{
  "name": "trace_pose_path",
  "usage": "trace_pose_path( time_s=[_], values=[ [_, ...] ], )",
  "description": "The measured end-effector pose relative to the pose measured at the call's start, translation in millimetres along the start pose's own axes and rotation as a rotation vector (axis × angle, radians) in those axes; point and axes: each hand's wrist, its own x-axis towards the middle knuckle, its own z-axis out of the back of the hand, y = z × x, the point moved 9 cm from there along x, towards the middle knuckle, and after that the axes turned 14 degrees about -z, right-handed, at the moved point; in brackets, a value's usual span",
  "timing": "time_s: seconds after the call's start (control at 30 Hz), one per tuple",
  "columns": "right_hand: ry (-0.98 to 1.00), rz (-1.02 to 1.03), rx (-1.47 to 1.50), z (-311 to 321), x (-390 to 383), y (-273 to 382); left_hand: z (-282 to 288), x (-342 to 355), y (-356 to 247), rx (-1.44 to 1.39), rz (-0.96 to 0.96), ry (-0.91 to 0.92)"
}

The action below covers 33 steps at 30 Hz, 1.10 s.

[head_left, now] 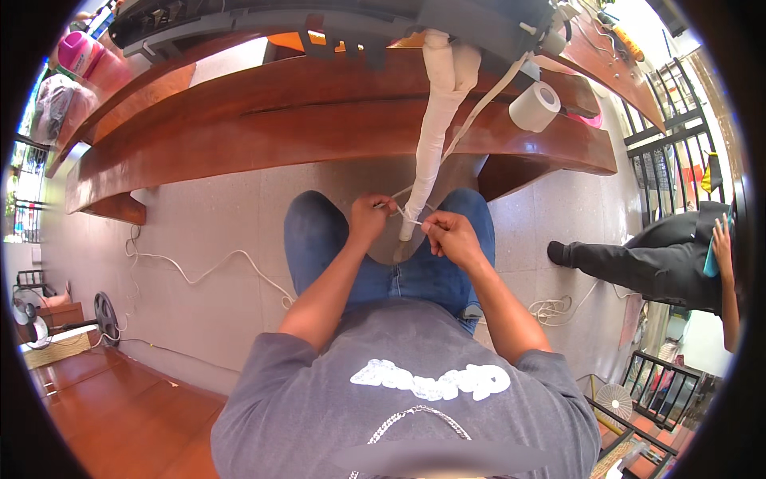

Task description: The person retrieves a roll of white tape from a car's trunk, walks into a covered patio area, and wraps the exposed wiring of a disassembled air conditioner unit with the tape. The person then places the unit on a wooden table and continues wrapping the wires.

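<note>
A long bundle wrapped in white tape (431, 136) comes down from a dark grey plastic housing (351, 28) and ends between my knees. At its lower end my left hand (372, 215) is closed in a pinch on a thin white cord (410, 217). My right hand (451, 238), on the other side of the bundle, pinches the same cord with thumb and forefinger. The cord crosses the bundle between both hands; whether it is knotted is too small to tell. A white cable (487, 100) runs beside the bundle down toward my hands.
A wooden bench (263, 120) carries the housing and a white paper roll (536, 107). Loose white cable (199, 271) lies on the tiled floor at left, with more coiled cable (554, 310) at right. A person in dark trousers (646, 259) is at the right. Tools lie on a wooden surface (614, 72).
</note>
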Motion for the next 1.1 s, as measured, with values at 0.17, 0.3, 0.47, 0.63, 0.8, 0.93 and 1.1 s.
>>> trace_pose_path(
  time_s=[0.17, 0.3, 0.47, 0.63, 0.8, 0.93, 1.1],
  values=[
    [-0.253, 0.717, -0.586, -13, -42, 64, -21, -22, 7, -0.750, 0.348, 0.138],
    [-0.067, 0.716, -0.608, -39, -41, 94, -36, -46, -20, -0.824, 0.182, 0.067],
    [0.084, 0.393, -0.424, -43, -12, 116, -44, -53, -28, -0.816, 0.082, 0.116],
    [-0.074, 0.680, -0.688, -36, -11, 134, -53, -47, -16, -1.043, 0.206, 0.068],
    [-0.092, 0.888, -0.981, -42, 0, 120, -58, -45, -10, -1.039, 0.242, 0.019],
    [-0.148, 0.806, -1.110, -49, 16, 104, -49, -48, -3, -0.917, 0.259, -0.217],
    [-0.308, 0.864, -1.021, -44, 7, 102, -43, -48, -26, -0.729, 0.005, -0.268]
  ],
)
